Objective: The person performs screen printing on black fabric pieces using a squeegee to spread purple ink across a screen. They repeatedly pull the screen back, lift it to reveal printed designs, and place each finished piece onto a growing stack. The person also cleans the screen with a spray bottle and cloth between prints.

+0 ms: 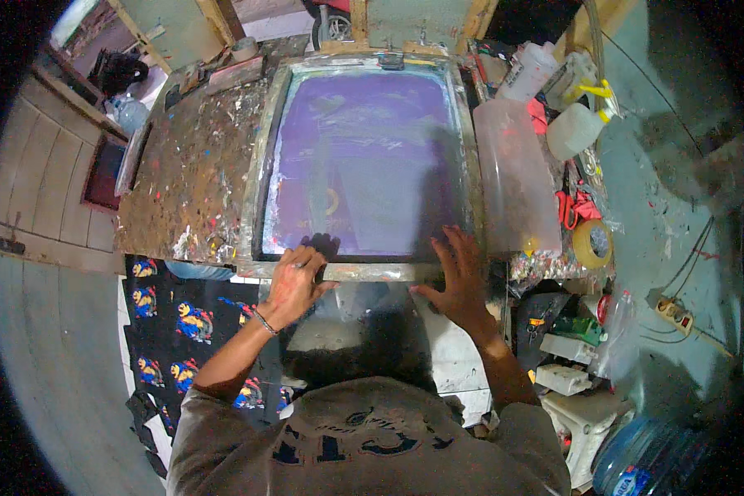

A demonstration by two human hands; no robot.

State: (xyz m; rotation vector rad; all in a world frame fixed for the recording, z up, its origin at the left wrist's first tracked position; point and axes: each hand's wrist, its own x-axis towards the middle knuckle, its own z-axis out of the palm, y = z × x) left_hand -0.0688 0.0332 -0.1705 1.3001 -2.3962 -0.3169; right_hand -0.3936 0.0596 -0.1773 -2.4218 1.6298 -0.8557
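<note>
A wooden screen printing frame point(364, 271) lies on the workbench in front of me, its mesh point(372, 165) coated purple with pale smears and a faint design at the lower left. My left hand point(296, 288) is on the near bar, left of the middle. Its fingers bend over the bar, with the thumb on my side of it. Toward the near right corner, my right hand point(461, 277) rests with fingers spread, the fingertips over the frame and the thumb held apart below the bar. A shadow falls across the mesh's right side.
The paint-stained bench point(194, 165) extends left. At right are a translucent sheet point(517, 178), a spray bottle point(577, 131), red-handled scissors point(566, 207) and a tape roll point(591, 244). Black printed fabric point(194, 355) lies lower left; a large blue water bottle point(649, 455) stands lower right.
</note>
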